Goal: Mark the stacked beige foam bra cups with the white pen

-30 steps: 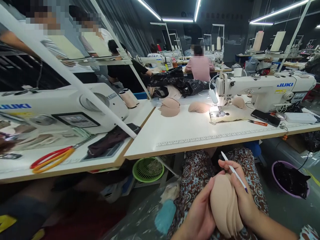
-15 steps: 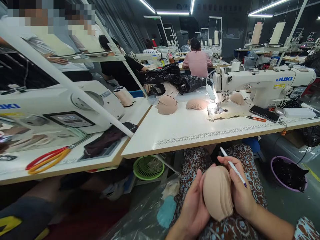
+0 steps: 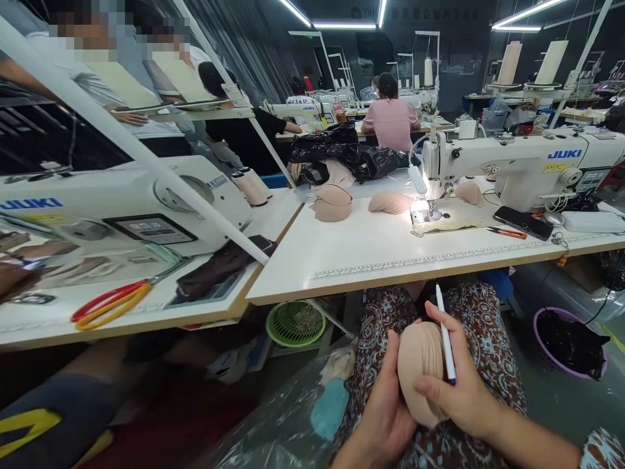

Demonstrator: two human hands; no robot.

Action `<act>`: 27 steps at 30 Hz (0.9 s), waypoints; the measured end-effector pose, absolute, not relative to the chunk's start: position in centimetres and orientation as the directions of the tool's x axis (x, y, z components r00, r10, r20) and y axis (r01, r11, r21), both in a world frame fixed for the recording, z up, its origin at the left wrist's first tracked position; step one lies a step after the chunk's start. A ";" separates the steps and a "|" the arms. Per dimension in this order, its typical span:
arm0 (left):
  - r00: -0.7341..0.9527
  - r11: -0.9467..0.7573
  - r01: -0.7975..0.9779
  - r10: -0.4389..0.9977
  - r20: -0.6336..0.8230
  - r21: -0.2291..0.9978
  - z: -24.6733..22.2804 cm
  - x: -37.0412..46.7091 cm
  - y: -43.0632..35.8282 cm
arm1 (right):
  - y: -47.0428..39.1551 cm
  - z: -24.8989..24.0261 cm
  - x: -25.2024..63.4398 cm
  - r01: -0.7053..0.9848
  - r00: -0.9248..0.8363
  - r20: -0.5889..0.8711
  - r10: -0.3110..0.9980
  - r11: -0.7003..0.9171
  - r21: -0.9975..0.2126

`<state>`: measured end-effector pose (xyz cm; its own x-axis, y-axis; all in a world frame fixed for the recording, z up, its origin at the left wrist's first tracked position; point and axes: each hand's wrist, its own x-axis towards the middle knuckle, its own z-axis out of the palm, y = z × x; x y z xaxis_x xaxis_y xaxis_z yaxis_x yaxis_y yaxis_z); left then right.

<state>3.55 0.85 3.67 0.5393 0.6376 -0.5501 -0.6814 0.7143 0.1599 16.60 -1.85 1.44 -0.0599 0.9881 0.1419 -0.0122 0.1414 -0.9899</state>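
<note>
A stack of beige fabric cups is held above my lap. My left hand cradles the stack from the left and below, its thumb along the left edge. On the right side, my right hand grips the stack, with the thumb lying across its front. A white pen with a dark purple end is tucked in the same hand, its purple end pointing down. Patterned brown and blue cloth covers my legs under the stack.
Ahead is a white sewing table with a sewing machine, more beige cups, a phone and orange snips. A green basket and a purple-rimmed bin stand below. Several people sit or stand beyond.
My right thumb has moved onto the front of the stack, and the pen has turned more upright. The view has shifted slightly, so the tables appear further right.
</note>
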 end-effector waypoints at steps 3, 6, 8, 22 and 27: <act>0.556 0.735 -0.662 0.614 -0.561 0.149 3.7 3.3 0.9 | -1.8 1.3 16.7 0.010 -0.045 0.115 0.992 0.116 -0.993; 0.528 0.662 -0.725 0.713 -0.462 0.192 2.9 2.1 0.9 | -1.7 1.2 17.5 0.044 0.063 0.221 0.973 0.219 -0.975; 0.541 0.618 -0.753 0.777 -0.324 0.225 1.9 1.0 0.9 | -1.5 1.0 18.1 0.081 0.185 0.281 0.942 0.271 -0.959; 0.633 0.575 -0.768 0.749 0.195 0.283 0.2 -0.8 0.6 | -1.6 1.9 18.8 -0.336 0.328 -0.008 0.945 0.108 -0.936; 0.624 0.558 -0.756 0.773 0.118 0.342 -0.5 -1.2 0.3 | -1.5 3.1 18.3 -0.396 0.292 -0.070 0.954 0.054 -0.917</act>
